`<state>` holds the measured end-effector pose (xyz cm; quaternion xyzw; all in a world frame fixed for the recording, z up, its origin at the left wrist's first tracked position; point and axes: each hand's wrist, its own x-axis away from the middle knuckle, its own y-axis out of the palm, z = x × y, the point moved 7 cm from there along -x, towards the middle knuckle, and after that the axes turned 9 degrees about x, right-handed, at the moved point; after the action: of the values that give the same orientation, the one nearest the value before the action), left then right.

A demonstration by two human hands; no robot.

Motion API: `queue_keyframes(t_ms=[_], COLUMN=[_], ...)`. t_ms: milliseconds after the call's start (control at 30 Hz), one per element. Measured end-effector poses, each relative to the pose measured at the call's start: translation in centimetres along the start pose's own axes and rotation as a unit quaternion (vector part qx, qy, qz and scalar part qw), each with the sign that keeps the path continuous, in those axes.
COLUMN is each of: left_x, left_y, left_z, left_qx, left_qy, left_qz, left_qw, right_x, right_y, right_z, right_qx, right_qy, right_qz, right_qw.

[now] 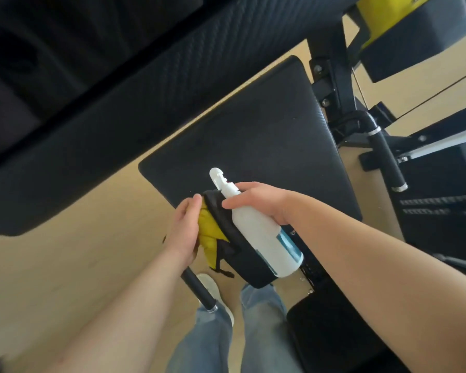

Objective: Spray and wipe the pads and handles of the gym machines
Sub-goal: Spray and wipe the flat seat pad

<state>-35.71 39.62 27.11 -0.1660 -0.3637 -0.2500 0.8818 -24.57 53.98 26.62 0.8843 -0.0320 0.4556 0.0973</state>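
My right hand [258, 203] grips a white spray bottle [258, 232] by its neck, nozzle pointing up and away, over the near end of a black seat pad [253, 135]. My left hand [184, 230] holds a yellow cloth [209, 232] against the left side of a small black pouch [242, 254] that hangs in front of me. The bottle lies across the pouch's top. A black handle bar with a chrome ring [199, 292] shows below my left wrist.
A large black padded bench [119, 103] runs across the upper left. The machine's black frame and a foam-grip handle [385, 157] stand at the right, with a yellow and black pad [404, 30] at top right. Another black pad [334, 332] lies lower right. The floor is tan.
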Motion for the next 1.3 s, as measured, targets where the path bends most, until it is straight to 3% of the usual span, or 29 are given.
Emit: queue_keyframes(t_ms=[100, 200, 300, 367, 433, 500, 533, 600, 633, 667, 733, 800, 867, 1000, 1200, 1300], left_x=[-0.4, -0.4, 0.2, 0.7, 0.9, 0.8, 0.6, 0.8, 1.1, 1.4, 1.8, 1.3, 0.0, -4.0, -7.8, -9.0], left_y=[1.8, 4.5, 8.0, 10.6, 12.8, 14.1, 14.5, 14.8, 15.2, 15.9, 18.2, 20.5, 22.3, 23.3, 26.3, 28.4], left_z=[1.5, 2.9, 3.9, 3.9, 4.0, 5.1, 5.9, 7.4, 7.8, 7.8, 6.6, 4.3, 1.9, -1.4, 0.3, 3.3], left_qx=[-0.064, -0.165, -0.260, -0.284, -0.372, -0.436, -0.432, -0.362, -0.348, -0.375, -0.493, -0.620, -0.706, -0.754, -0.765, -0.752], left_qy=[0.031, 0.073, 0.113, 0.067, 0.071, 0.131, 0.166, 0.244, 0.298, 0.357, 0.460, 0.482, 0.449, 0.403, 0.485, 0.516], left_qz=[-0.002, -0.048, -0.124, -0.200, -0.235, -0.184, -0.135, -0.050, -0.034, -0.036, -0.073, -0.115, -0.151, -0.170, -0.192, -0.144], left_qw=[0.997, 0.982, 0.951, 0.935, 0.895, 0.871, 0.876, 0.898, 0.888, 0.855, 0.734, 0.609, 0.526, 0.491, 0.379, 0.384], right_x=[1.6, 3.4, 5.0, 5.9, 6.5, 6.7, 6.8, 6.9, 7.0, 7.1, 7.2, 7.2, 6.9, 6.3, 4.9, 3.8], right_y=[-3.2, -6.0, -8.4, -9.7, -11.0, -12.1, -12.7, -13.9, -14.4, -14.8, -15.5, -16.0, -16.3, -16.3, -16.5, -17.0], right_z=[1.9, 3.6, 4.8, 5.3, 5.8, 6.3, 6.5, 7.2, 7.5, 7.9, 8.9, 9.9, 10.7, 12.4, 13.8, 13.0], right_qx=[-0.020, -0.026, -0.052, -0.070, -0.083, -0.108, -0.122, -0.131, -0.134, -0.142, -0.151, -0.145, -0.142, -0.144, -0.159, -0.176], right_qy=[0.027, 0.049, 0.051, 0.039, 0.022, 0.002, -0.007, -0.014, -0.015, -0.018, -0.014, -0.001, 0.004, 0.004, -0.001, -0.022], right_qz=[0.076, 0.103, 0.134, 0.158, 0.187, 0.226, 0.251, 0.306, 0.331, 0.352, 0.386, 0.400, 0.405, 0.406, 0.405, 0.403], right_qw=[0.997, 0.993, 0.988, 0.984, 0.979, 0.968, 0.960, 0.943, 0.934, 0.925, 0.910, 0.905, 0.903, 0.902, 0.900, 0.898])
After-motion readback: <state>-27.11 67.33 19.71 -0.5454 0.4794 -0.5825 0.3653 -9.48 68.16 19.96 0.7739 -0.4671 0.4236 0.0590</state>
